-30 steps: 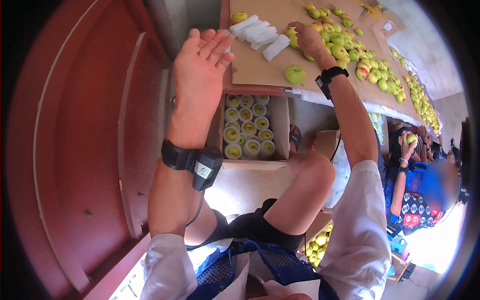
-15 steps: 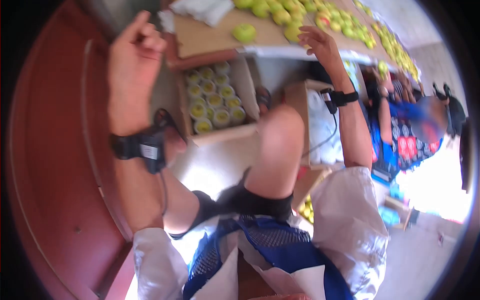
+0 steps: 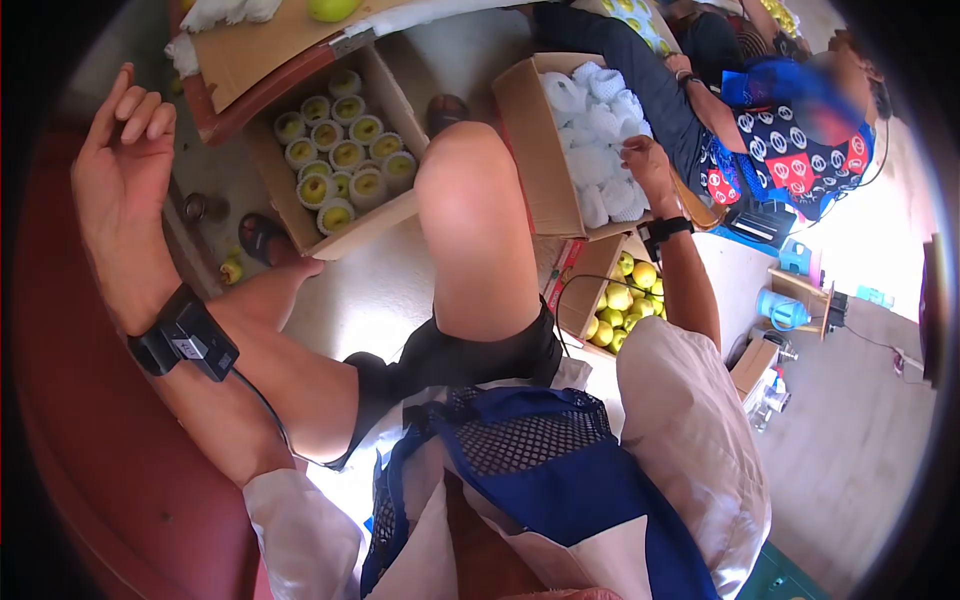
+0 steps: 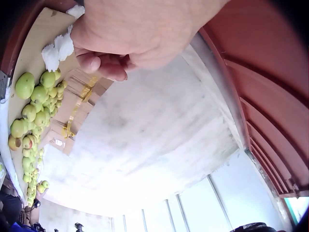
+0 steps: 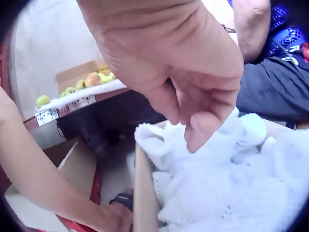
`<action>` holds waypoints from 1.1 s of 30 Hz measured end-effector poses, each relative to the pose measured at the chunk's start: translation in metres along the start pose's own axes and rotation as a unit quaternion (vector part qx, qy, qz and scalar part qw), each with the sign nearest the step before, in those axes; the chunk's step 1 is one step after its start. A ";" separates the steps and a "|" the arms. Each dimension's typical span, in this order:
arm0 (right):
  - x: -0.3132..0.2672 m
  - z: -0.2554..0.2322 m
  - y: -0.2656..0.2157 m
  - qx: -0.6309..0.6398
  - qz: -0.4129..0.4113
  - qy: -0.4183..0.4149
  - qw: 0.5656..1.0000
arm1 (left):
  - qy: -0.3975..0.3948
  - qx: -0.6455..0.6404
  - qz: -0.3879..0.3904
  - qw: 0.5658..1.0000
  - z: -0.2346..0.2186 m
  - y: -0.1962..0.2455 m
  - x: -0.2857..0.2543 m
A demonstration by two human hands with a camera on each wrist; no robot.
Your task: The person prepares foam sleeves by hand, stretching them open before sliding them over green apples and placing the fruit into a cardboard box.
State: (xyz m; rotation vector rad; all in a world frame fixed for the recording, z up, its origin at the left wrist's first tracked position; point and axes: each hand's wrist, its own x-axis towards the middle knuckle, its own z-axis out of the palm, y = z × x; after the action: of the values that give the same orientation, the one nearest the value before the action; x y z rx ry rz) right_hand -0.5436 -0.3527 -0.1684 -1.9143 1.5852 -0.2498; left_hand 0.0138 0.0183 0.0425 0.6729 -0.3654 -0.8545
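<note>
White foam nets [image 3: 590, 135] are heaped inside the net box [image 3: 535, 150], the landmark here, too tangled to be counted; no shared direction is followed by their long axes, and at one corner a net is seen in the right wrist view with its round mouth turned upward. The net box itself is set with its long axis running away from the wearer's body. The right hand [image 3: 650, 170] is held over the nets at its right side, fingers loosely bent with nothing seen gripped; whether a net is touched cannot be told. The left hand [image 3: 122, 175] is raised well to the left of the net box, near the tabletop [image 3: 245, 55], its fingers slackly curled around nothing. To the left of the net box, past one bent knee [image 3: 470, 180], about fifteen netted apples [image 3: 347, 155] are packed in one wrapped-apple box [image 3: 372, 228]. Just nearer the body than the net box, about a dozen loose apples [image 3: 620, 298] are shown in one further box [image 3: 574, 308]. To its right, one other person [image 3: 800, 150] is seen.
</note>
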 end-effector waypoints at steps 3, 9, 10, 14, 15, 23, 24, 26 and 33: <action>-0.008 0.010 0.013 -0.170 -0.030 0.177 0.969 | 0.008 0.015 0.008 1.000 0.008 -0.004 -0.004; -0.005 0.025 -0.017 -0.182 -0.210 0.269 0.922 | 0.002 0.027 0.008 1.000 0.023 -0.014 -0.002; -0.005 0.030 -0.022 -0.178 -0.184 0.260 0.931 | -0.001 0.032 0.012 0.999 0.025 -0.016 -0.004; 0.000 0.033 -0.023 -0.183 -0.119 0.288 0.932 | -0.039 -0.001 0.016 0.999 0.018 -0.016 -0.025; 0.002 0.031 -0.021 -0.179 -0.101 0.302 0.931 | -0.041 -0.002 0.021 0.999 0.015 -0.015 -0.032; 0.049 0.031 0.017 -0.128 -0.045 0.258 0.957 | -0.031 0.012 0.026 0.999 0.026 -0.017 -0.032; 0.053 0.033 0.026 -0.100 -0.053 0.254 0.961 | -0.030 0.012 0.026 0.999 0.026 -0.018 -0.032; 0.059 0.036 0.043 -0.021 -0.074 0.242 0.967 | -0.035 0.014 0.026 0.999 0.025 -0.019 -0.029; 0.031 0.019 0.039 0.252 -0.048 0.160 0.953 | -0.057 0.010 0.018 0.998 0.019 -0.019 -0.016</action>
State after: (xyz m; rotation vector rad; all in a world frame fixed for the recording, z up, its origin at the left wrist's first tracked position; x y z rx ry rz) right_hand -0.5573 -0.3783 -0.2131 -1.5977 1.4407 -0.9527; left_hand -0.0173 0.0147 0.0432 0.6363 -0.4879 -0.8569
